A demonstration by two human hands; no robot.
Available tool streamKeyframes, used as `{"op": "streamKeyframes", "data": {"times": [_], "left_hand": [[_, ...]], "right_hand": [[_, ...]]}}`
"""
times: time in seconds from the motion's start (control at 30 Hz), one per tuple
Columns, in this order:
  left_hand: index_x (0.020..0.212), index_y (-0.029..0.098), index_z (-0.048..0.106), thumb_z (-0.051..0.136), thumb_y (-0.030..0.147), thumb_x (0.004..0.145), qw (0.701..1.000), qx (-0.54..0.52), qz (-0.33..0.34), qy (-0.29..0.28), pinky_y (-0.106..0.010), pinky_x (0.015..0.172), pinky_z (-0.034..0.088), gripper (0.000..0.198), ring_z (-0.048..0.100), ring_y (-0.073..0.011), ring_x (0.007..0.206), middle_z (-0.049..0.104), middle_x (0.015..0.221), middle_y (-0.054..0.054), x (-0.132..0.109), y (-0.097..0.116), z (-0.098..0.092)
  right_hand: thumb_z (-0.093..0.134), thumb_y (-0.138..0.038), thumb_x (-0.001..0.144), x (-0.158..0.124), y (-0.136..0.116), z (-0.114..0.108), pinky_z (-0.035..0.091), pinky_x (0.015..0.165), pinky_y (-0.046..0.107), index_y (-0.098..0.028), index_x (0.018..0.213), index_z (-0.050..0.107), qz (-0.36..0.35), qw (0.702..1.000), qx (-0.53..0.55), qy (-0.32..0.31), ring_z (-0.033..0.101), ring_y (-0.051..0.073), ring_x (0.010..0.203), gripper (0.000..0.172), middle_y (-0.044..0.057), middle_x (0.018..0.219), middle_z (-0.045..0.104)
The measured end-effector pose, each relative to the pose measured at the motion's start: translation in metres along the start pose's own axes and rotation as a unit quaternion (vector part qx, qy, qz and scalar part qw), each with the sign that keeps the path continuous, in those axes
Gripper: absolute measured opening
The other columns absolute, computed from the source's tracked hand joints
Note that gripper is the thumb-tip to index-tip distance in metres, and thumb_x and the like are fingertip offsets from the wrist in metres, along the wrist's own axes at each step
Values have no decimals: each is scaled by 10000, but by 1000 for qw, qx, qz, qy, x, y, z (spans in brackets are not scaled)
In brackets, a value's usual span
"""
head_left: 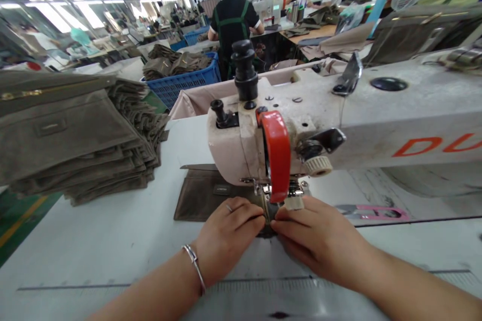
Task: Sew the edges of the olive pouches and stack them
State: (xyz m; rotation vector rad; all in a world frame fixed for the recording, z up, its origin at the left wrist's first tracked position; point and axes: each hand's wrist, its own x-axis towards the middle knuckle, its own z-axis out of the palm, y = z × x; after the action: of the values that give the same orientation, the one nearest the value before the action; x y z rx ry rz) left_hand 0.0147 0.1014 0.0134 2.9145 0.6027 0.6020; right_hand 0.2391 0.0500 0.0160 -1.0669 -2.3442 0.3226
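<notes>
Orange-red letters reading "DU" [418,147] are borne on the white sewing machine [361,115], cut off at the view's right edge; the small label [221,189] on the brown workpiece [194,203] cannot be read clearly.

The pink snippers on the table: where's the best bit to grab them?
Probably the pink handle, coming from the right. The snips lie flat, blades pointing left toward the right hand, so the handle end faces away. The right forearm crosses the near side, so the right looks freer.
</notes>
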Motion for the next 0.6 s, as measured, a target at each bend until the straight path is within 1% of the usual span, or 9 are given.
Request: {"op": "streamKeyframes", "data": {"times": [0.13, 0.23, 0.33, 0.43, 0.5, 0.6], "left_hand": [[1045, 120, 606, 433, 131, 972, 1000, 14, 14, 7, -341, 881, 503, 188, 595, -174, 933, 649, 1017, -50, 2, 4, -3], [1074, 102, 598, 421, 120, 972, 999, 22, 32, 15, -315, 919, 496, 206, 598, -166, 965, 661, 1028, -59, 2, 5, -6], [1102, 120, 594, 412, 106, 971, 999, 24, 28, 11, -277, 942, 487, 225, 599, -142, 995, 667, 1064, -53, 2, 3, -9], [1080, 151, 606, 436, 104, 955, 1000, 23, 8, 4, -267, 910, 502, 216, 612, -135, 976, 681, 1053, -35, 5, -3, -11], [1067, 164, 616, 473, 98, 934, 1000, 23, -5, -2, -259, 904, 503, 206, 616, -137, 972, 687, 1044, -26, 8, -8, -12], [1038, 165, 629, 508, 94, 916, 999, 24, -11, -22, -254, 951, 476, 186, 616, -137, 993, 687, 1051, -24, 15, -16, -12]], "right_hand": [[494, -131, 882, 1, -2, 0, 473, 808, 399, -178, 1092, 614, -12, 1000, -5, 8, 572, 219, 938, 247, 59, 1056, 654], [488, -134, 878, 1, -3, 1, 474, 855, 417, -187, 1149, 595, -26, 999, -18, 9, 578, 226, 985, 296, 58, 1131, 649], [492, -137, 866, 1, -4, 2, 486, 863, 428, -189, 1152, 599, -16, 999, -30, 9, 585, 234, 988, 310, 60, 1127, 657], [485, -126, 852, 2, -3, 5, 493, 875, 447, -175, 1170, 597, -9, 999, -44, 17, 572, 252, 1017, 341, 79, 1132, 649], [490, -124, 847, 3, -2, 8, 494, 877, 458, -176, 1191, 593, 8, 999, -48, 21, 560, 261, 1013, 363, 84, 1119, 641], [505, -136, 845, 5, -1, 10, 497, 862, 476, -176, 1208, 588, 39, 998, -51, 18, 544, 274, 991, 375, 97, 1082, 626]]}}
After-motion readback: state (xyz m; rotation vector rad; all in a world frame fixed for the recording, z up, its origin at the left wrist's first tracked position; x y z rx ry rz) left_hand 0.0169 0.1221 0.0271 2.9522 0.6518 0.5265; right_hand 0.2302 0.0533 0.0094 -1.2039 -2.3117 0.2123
